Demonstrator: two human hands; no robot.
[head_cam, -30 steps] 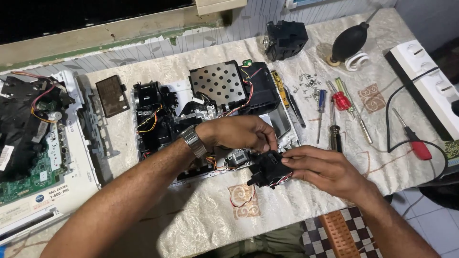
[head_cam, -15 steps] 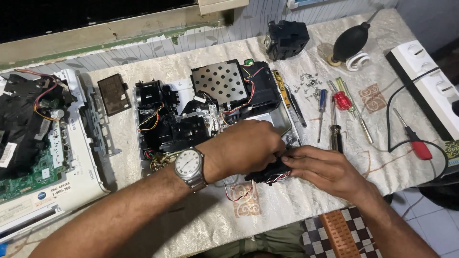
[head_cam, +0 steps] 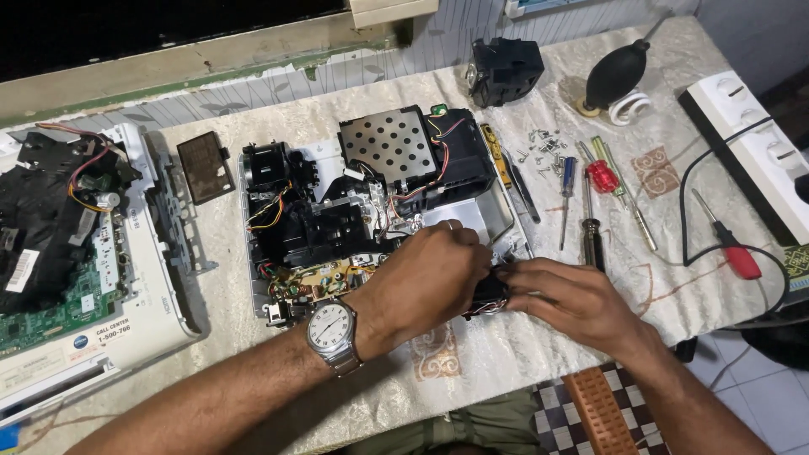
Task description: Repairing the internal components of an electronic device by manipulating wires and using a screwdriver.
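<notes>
Black plastic, a small wired module (head_cam: 489, 291), sits pinched between my hands at the desk's (head_cam: 506, 354) front edge, just beside the opened projector chassis (head_cam: 371, 211). My left hand (head_cam: 425, 282), wristwatch (head_cam: 330, 327) showing, curls closed over it; my right hand (head_cam: 573, 303) grips its other side. Screwdrivers (head_cam: 590, 181) lie nearby.

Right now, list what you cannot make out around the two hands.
- Small black part, head view: mostly covered by the left hand and right hand; its shape is unclear.
- Each hand's grip: fingertips hidden.
- Loose screws: too small to count.
- White power strip: cut off by the right edge.
</notes>
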